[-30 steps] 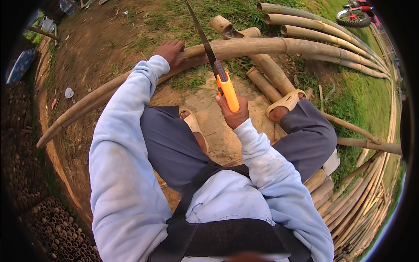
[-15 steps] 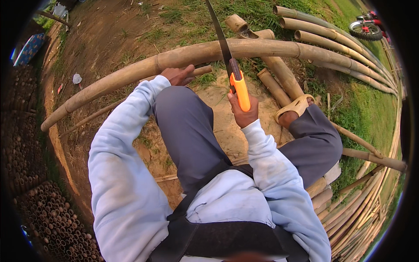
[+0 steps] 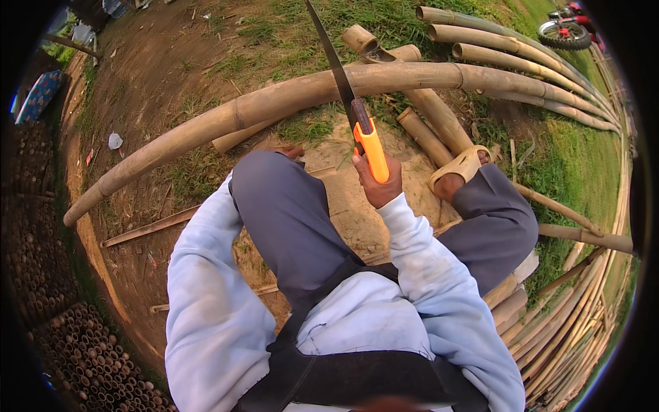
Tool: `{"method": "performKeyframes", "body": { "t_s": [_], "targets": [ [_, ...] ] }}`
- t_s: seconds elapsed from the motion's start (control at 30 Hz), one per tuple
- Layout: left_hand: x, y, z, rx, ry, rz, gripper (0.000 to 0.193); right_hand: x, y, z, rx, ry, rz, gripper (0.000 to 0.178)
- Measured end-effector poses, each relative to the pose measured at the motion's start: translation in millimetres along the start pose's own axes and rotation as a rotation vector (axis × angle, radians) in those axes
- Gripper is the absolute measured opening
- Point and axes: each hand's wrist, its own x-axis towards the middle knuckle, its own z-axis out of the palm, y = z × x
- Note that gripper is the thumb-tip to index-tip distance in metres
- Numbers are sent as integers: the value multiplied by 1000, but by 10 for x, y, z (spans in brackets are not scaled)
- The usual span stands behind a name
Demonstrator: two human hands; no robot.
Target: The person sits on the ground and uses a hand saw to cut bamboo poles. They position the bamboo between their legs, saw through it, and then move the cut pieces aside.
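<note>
My right hand [image 3: 382,184] is wrapped round the orange handle [image 3: 373,152] of a handsaw. Its dark blade [image 3: 333,63] points up and away, crossing in view over a long, thick bamboo pole [image 3: 288,95]; whether it touches the pole I cannot tell. My left hand [image 3: 292,152] is mostly hidden behind my raised left knee, with only a bit of the fingers showing. Close to it lies a thin bamboo strip [image 3: 152,226], which passes behind my arm and knee and comes out to the right of the knee. What the left hand grips is hidden.
Shorter bamboo pieces [image 3: 439,117] lie under the pole by my sandal [image 3: 461,170]. Several long poles [image 3: 508,63] stretch off to the right. Cut bamboo [image 3: 93,360] is stacked at the left. A motorcycle wheel [image 3: 564,34] stands at the far right.
My left hand has drawn back from the pole to behind the knee. The thin strip has shifted nearer to me. The saw, held in my right hand, has moved slightly left and nearer.
</note>
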Motion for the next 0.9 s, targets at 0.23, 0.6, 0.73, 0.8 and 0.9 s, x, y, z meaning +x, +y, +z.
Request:
{"method": "performKeyframes", "body": {
  "t_s": [0.23, 0.6, 0.73, 0.8, 0.9],
  "targets": [
    [421, 436, -1407, 439, 400, 384, 41, 0, 37, 28, -65, 8, -52, 18],
    [1009, 856, -1266, 537, 124, -121, 87, -2, 0, 46, -92, 64, -80, 19],
    [1015, 775, -1235, 550, 171, -49, 76, 4, 132, 82, -104, 57, -154, 18],
    [1022, 793, -1255, 544, 151, -28, 73, -144, 76, 75, -111, 67, -61, 17],
    [1011, 834, -1277, 571, 137, -62, 71, -576, -217, 12, -55, 62, 73, 15]
  ]
}}
